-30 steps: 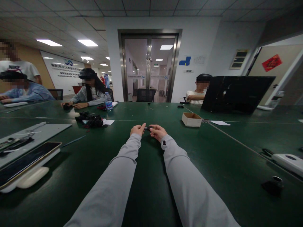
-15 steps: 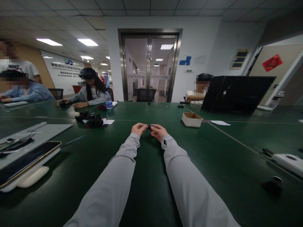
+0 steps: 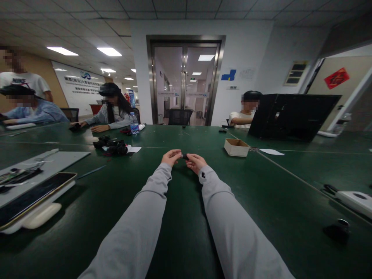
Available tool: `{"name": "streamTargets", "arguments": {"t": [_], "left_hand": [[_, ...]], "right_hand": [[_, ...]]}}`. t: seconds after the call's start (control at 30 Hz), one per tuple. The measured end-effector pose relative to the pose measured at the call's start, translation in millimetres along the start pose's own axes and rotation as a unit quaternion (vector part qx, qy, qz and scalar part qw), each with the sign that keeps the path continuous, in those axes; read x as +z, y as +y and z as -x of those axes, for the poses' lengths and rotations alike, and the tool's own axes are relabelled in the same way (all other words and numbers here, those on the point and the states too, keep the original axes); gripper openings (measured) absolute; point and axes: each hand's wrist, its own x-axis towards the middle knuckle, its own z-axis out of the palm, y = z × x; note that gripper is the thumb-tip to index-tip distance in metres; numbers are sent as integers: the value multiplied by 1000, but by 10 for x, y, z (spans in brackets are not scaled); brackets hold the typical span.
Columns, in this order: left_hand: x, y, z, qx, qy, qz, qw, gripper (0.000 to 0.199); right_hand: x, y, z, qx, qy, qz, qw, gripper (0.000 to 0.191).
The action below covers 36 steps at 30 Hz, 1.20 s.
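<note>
Both arms reach forward over the green table, hands close together above it. A small black piece [image 3: 185,156] with a pale, shiny left end sits between them; its exact kind is too small to tell. My right hand [image 3: 196,162] pinches its black right part between thumb and fingers. On the other side, my left hand [image 3: 171,157] is closed, with thumb and fingertips at the pale end. Fingers partly hide both ends of the piece.
An open cardboard box [image 3: 236,148] stands ahead to the right. Black gear [image 3: 112,146] and a water bottle [image 3: 134,124] are ahead left. A phone [image 3: 37,199] and grey board [image 3: 66,158] lie at left. Co-workers sit across the table; a black monitor [image 3: 293,116] stands at right.
The left fingertips have risen slightly, and more of the black piece shows between the hands. The right hand has hardly moved. The whole view has shifted a little.
</note>
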Motion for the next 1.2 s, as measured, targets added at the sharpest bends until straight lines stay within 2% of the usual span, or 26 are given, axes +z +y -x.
{"name": "streamTargets", "arguments": {"t": [0.07,0.13,0.23,0.37,0.47,0.57,0.73,0.8,0.9,0.97,1.07,1.13,1.2], "left_hand": [[23,7,6,-25,19,-16,999,37],[39,-6,3,-44,36,-75,996,34],[38,-34,-1,-21,34,-149,988,34],[19,-33,9,38,-5,-104,994,26],[22,-20,9,9,1,-82,997,30],[31,-33,-4,-30,29,-120,992,32],[14,-59,-12,45,17,-107,993,29],[11,-59,-11,26,19,-104,994,32],[16,-69,-16,-17,29,-155,987,36],[16,-83,-20,7,23,-173,985,34],[8,-92,-21,67,-4,-138,988,29],[7,-88,-18,64,-6,-119,991,35],[12,-83,-19,29,10,-131,991,33]], "right_hand": [[1,1,1,0,0,1,1000,17],[-1,3,1,1,1,3,1000,17],[-7,3,-4,1,3,6,1000,17],[-16,2,-10,2,8,5,1000,16],[-19,3,-13,2,-2,3,1000,16],[-21,7,-15,2,-5,7,1000,16],[-25,13,-20,1,-5,6,1000,15],[-23,13,-19,0,-11,5,1000,16],[-12,8,-15,3,-7,7,1000,18],[-4,2,-10,5,1,8,1000,18],[5,-5,-3,5,8,8,1000,17],[7,-7,0,7,7,10,1000,15],[5,-7,1,9,4,11,1000,13]]}}
